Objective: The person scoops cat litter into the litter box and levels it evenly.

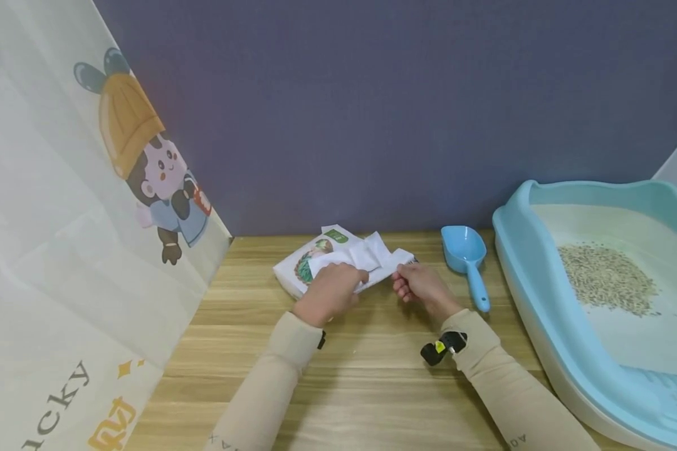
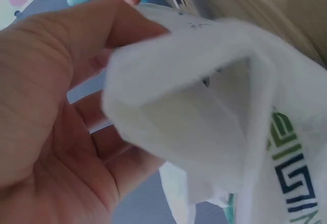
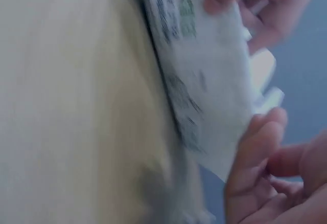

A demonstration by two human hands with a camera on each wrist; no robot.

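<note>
A white printed bag (image 1: 288,272) with a green label lies on the wooden surface, its loose top end folded and crumpled toward me. My left hand (image 1: 333,289) holds the near edge of that end, thumb on one side and fingers on the other. In the left wrist view the bag's white film (image 2: 184,127) bends into a hollow fold beside the thumb. My right hand (image 1: 423,288) pinches the bag's right corner between thumb and curled fingers. Both the left hand (image 3: 260,9) and the right hand (image 3: 276,178) show along one bag edge in the right wrist view.
A light-blue scoop (image 1: 464,247) lies right of the bag, handle toward me. Beyond it stands a blue-and-white litter box (image 1: 519,250) with a pile of beige pellets (image 1: 606,279) inside. A dark panel (image 1: 372,113) rises behind, and a printed white sheet (image 1: 51,219) stands at left.
</note>
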